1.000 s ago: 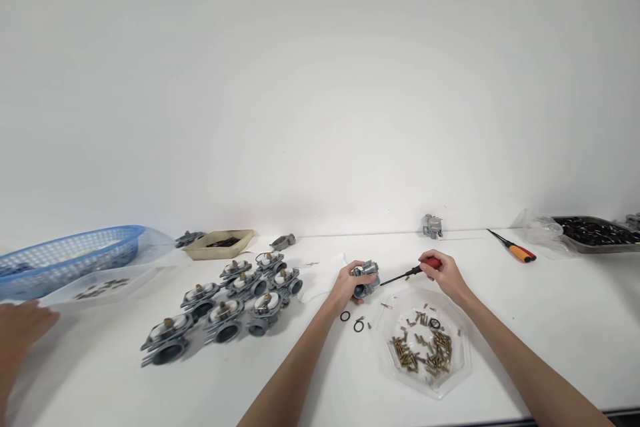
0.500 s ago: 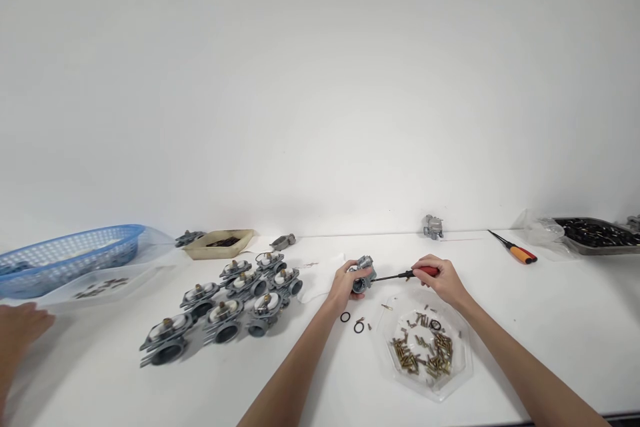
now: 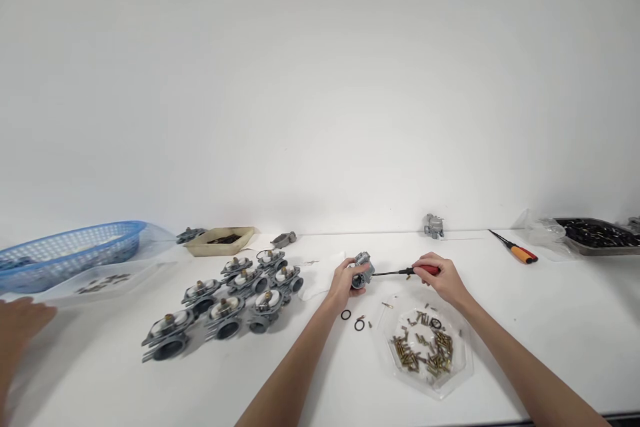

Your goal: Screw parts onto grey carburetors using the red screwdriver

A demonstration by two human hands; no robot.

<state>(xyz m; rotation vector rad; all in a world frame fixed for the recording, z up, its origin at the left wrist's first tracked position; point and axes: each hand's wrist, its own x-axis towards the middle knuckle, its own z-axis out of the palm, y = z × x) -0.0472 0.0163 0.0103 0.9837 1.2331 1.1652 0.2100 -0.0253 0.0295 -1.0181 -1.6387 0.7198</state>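
My left hand (image 3: 345, 280) is wrapped round a grey metal carburetor (image 3: 363, 271), held just above the white table. In my right hand (image 3: 440, 273) is a screwdriver (image 3: 425, 270) with a red handle. Its dark shaft points left, and the tip meets the carburetor's right side; the exact contact point is too small to make out. Below my hands, a clear octagonal tray (image 3: 395, 373) holds many small brass parts and a black ring. Two black O-rings (image 3: 359, 325) and a few tiny brass pieces lie left of the tray.
Several carburetor bodies (image 3: 225, 317) stand in rows at left. Beyond are a beige tray (image 3: 220, 241), a blue basket (image 3: 120, 230) and a clear tray (image 3: 110, 283); another person's hand (image 3: 25, 320) is nearby. At right lie two screwdrivers (image 3: 520, 252) and a dark tray (image 3: 600, 233).
The screwdriver has swung from a slant to nearly level, its tip now against the carburetor. My left hand has tilted the carburetor and shifted it slightly left.
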